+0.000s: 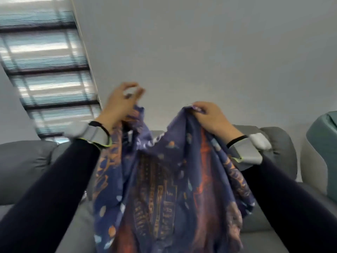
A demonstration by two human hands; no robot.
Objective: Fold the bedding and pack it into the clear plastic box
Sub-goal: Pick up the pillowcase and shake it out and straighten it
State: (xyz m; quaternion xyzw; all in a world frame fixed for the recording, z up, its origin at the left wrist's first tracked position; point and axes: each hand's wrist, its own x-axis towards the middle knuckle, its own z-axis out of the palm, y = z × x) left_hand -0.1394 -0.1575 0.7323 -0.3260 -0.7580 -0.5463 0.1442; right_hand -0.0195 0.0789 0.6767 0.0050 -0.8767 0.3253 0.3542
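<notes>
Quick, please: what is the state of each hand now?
Left hand: at the bedding, blurred; grip cannot be told.
Right hand: closed, pinching the bedding's top edge.

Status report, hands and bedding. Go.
Right hand pinches bedding top edge, held up. Left hand at the other raised edge, grip blurred. Bedding hangs bunched, grey sofa behind. Clear box not in view.

Blue bedding (164,189) with orange print hangs crumpled, raised at two top corners.
</notes>
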